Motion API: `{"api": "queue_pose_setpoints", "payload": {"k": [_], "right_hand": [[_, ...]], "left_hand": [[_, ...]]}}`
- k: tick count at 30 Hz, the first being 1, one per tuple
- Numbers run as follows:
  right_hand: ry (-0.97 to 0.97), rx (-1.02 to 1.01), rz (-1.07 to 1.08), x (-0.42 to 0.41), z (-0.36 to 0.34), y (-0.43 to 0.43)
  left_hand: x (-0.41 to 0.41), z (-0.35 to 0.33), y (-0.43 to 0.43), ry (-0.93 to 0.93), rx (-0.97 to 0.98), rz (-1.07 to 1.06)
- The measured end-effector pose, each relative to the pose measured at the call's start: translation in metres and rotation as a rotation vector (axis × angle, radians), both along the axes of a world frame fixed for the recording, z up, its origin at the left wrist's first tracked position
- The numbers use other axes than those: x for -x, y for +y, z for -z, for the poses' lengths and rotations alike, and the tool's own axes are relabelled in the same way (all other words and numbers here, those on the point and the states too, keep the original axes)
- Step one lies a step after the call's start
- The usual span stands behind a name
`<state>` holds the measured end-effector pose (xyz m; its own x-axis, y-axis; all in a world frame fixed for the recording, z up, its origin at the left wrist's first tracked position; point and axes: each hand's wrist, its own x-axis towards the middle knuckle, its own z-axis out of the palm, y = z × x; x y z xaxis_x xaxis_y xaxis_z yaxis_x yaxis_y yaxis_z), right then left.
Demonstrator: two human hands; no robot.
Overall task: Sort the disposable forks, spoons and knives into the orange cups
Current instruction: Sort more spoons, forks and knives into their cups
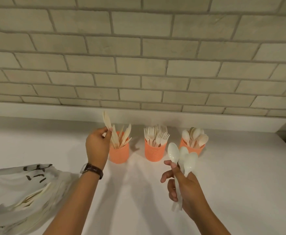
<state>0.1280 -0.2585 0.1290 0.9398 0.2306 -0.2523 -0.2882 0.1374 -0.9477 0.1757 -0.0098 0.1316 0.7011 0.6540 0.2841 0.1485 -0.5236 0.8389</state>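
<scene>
Three orange cups stand in a row near the back of the white counter. The left cup (pixel 119 154) holds knives, the middle cup (pixel 155 152) forks, the right cup (pixel 184 144) spoons. My left hand (pixel 97 147) pinches a pale knife (pixel 107 121) just above and left of the left cup, its blade pointing up. In front of the right cup, my right hand (pixel 181 185) grips three white spoons (pixel 181 156) by their handles, bowls up.
A white plastic bag (pixel 20 197) with more pale cutlery inside lies at the front left of the counter (pixel 240 184). A brick wall with a low white ledge (pixel 206 121) rises right behind the cups. The counter's right edge drops off at the far right.
</scene>
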Motion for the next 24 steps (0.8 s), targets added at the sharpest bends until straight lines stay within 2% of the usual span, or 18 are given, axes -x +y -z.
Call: {"api": "queue_pose_setpoints", "payload": {"k": [5, 9, 13, 18, 21, 24], "right_hand": [[-0.072, 0.056, -0.045, -0.002, -0.004, -0.002], [-0.125, 0.087, -0.041, -0.002, -0.004, -0.005], [-0.143, 0.095, -0.003, -0.002, -0.001, -0.011], [-0.502, 0.532, -0.082, -0.004, 0.015, -0.029], [-0.579, 0.645, -0.114, -0.013, 0.024, -0.041], [-0.654, 0.745, 0.022, -0.037, 0.030, -0.057]], "left_hand": [[-0.003, 0.033, 0.001, 0.192, 0.043, -0.018], [0.013, 0.028, -0.015, 0.095, 0.085, -0.007], [0.036, 0.015, -0.052, 0.032, 0.139, 0.180], [0.058, -0.003, -0.099, 0.001, 0.230, 0.458], [0.064, -0.007, -0.112, -0.009, 0.288, 0.508], [0.064, -0.008, -0.115, -0.017, 0.286, 0.509]]}}
